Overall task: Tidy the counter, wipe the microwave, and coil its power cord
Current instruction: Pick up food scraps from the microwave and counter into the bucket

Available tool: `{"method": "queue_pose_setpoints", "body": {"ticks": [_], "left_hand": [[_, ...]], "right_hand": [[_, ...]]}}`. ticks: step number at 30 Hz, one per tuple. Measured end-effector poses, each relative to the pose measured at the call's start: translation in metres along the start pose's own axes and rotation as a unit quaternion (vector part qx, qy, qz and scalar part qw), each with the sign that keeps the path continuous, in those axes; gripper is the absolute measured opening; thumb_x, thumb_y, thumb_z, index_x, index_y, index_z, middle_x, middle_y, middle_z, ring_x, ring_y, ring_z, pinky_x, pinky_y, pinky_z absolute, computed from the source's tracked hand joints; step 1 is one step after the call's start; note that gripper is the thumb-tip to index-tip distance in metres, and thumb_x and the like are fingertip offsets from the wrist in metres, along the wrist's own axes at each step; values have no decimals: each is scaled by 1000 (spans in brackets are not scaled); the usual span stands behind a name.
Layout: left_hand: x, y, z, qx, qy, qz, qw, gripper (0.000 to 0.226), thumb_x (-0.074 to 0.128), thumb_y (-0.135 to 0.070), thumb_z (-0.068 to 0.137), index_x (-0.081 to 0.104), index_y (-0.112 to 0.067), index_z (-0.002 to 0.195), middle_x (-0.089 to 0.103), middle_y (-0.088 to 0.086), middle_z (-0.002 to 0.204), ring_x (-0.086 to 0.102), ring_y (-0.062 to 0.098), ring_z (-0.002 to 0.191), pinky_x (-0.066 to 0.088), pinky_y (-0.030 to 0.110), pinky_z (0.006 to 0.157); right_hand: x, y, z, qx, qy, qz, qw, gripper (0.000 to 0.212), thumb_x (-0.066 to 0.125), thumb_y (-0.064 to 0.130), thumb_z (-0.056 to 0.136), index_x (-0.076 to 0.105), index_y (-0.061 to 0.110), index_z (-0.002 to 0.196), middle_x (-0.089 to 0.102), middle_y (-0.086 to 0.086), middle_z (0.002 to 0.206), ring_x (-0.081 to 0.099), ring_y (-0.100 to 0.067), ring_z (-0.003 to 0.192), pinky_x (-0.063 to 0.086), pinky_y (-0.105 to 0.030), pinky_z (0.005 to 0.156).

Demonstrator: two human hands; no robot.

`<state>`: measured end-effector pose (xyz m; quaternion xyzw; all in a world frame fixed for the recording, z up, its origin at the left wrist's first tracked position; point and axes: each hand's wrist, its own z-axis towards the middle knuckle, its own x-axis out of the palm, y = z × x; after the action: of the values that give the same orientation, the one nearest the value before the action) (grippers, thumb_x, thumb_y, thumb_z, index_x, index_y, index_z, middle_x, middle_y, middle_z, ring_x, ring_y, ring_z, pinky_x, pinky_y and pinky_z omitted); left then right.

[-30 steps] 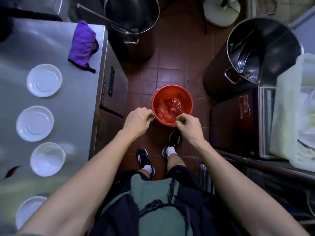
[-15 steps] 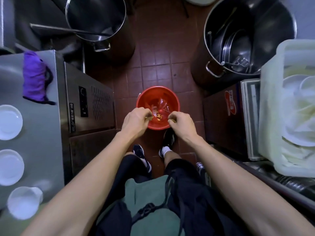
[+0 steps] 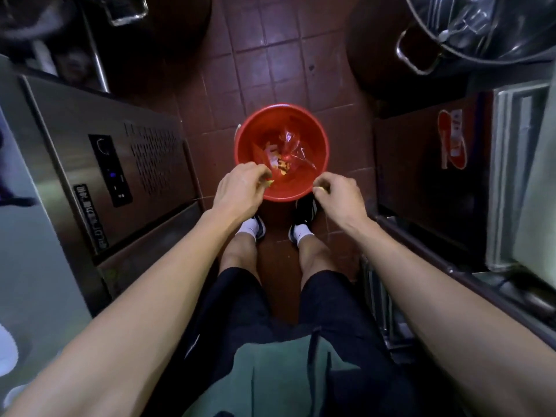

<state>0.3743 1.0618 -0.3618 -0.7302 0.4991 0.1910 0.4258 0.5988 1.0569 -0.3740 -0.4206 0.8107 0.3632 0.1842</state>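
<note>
While both hands hang over a red bucket [image 3: 281, 121], each pinches a small yellowish scrap.

Beside the steel appliance [image 3: 120, 164], the left hand [image 3: 240, 188] nips a scrap [image 3: 270, 183] above the near rim; the right hand [image 3: 338, 192] curls round another bit [image 3: 322, 189] just outside it; wrappers lie inside the bucket on the tiled floor [image 3: 255, 64].

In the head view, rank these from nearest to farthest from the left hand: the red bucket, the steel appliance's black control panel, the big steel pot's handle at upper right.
From the left hand:
1. Red bucket, right under its fingertips, centre floor.
2. Black control panel, on the steel appliance to its left.
3. Pot handle, far upper right, past the bucket.
</note>
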Motion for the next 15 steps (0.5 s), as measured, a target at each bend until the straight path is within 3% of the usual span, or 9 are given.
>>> {"method": "queue_pose_setpoints", "body": {"ticks": [5, 15], "left_hand": [[38, 37, 48, 21, 14, -8, 1000, 12, 60, -26, 96, 67, -25, 106, 64, -6, 99, 58, 21, 99, 51, 43, 80], [119, 105, 155, 42, 59, 11, 997, 14, 59, -23, 94, 65, -29, 105, 61, -6, 100, 55, 21, 103, 48, 38, 80]], "right_hand": [[47, -10, 47, 20, 13, 7, 1000, 13, 61, 24, 89, 68, 24, 101, 72, 2, 102, 65, -25, 100, 54, -41, 87], [143, -54, 149, 12, 39, -10, 999, 13, 62, 21, 90, 68, 25, 100, 69, 3, 104, 61, -22, 102, 51, -38, 87]]}}
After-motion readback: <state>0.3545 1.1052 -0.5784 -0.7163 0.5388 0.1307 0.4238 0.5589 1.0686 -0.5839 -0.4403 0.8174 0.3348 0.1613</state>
